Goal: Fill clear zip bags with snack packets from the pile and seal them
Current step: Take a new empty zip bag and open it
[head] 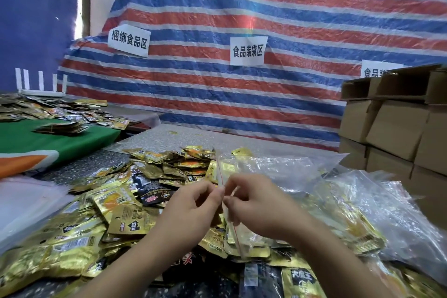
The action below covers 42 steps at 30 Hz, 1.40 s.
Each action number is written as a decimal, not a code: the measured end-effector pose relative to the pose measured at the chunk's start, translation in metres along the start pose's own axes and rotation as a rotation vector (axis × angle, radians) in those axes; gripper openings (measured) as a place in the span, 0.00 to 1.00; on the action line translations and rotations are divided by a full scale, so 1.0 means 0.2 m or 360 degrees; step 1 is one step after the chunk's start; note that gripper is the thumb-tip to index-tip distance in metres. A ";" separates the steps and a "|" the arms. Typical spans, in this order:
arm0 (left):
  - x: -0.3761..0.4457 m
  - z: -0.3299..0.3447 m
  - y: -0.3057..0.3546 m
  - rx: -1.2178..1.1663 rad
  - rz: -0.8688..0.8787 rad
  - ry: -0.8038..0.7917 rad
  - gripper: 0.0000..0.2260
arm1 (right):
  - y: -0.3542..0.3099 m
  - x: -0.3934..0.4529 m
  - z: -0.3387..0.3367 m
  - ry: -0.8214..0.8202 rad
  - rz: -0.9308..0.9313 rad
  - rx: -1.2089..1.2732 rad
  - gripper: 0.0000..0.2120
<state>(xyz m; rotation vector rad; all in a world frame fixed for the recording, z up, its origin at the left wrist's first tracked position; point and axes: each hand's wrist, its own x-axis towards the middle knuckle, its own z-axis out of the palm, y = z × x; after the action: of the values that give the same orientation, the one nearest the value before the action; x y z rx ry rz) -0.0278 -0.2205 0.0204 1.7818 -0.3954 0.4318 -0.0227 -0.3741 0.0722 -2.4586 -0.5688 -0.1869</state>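
Clear plastic zip bag [226,191], red-lined at its seal, was held edge-on above the pile of gold and black foil snack packets [116,215]. Its strip was pinched by the left hand [193,203] from nine o'clock and the right hand [254,203] from three o'clock, fingertips clamped together.

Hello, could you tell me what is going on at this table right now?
A person is bagging snacks. Both hands, left and right, pinch the red-lined zip edge of a clear bag with gold packets inside, held upright over the pile of packets. More clear bags lie to the right, in front of stacked cardboard boxes. Whether the zip is being opened or sealed cannot be told.
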 end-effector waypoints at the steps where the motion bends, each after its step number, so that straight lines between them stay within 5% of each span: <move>1: 0.00 0.00 0.00 -0.0012 -0.0012 -0.0005 0.14 | 0.00 0.00 0.00 -0.0017 0.0037 0.0122 0.06; 7: 0.00 -0.01 0.00 0.0006 0.0050 -0.0021 0.11 | 0.00 0.00 -0.02 0.0018 0.0108 0.0568 0.09; 21: 0.00 -0.02 -0.06 0.0390 0.0414 -0.0090 0.15 | 0.00 -0.02 -0.03 -0.0138 -0.0003 0.0624 0.09; 30: 0.00 -0.04 -0.07 0.0409 0.0350 -0.0288 0.06 | 0.02 -0.01 -0.02 -0.0187 0.0019 0.0508 0.08; 42: 0.01 -0.05 -0.02 0.0382 0.0256 -0.0229 0.12 | 0.04 0.02 -0.04 0.0087 0.0159 0.0651 0.08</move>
<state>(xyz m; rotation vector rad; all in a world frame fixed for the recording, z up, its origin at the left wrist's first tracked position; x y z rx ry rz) -0.0246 -0.2090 0.0209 2.0293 -0.6121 0.4810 -0.0160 -0.3829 0.0753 -2.0715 -0.4122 -0.0865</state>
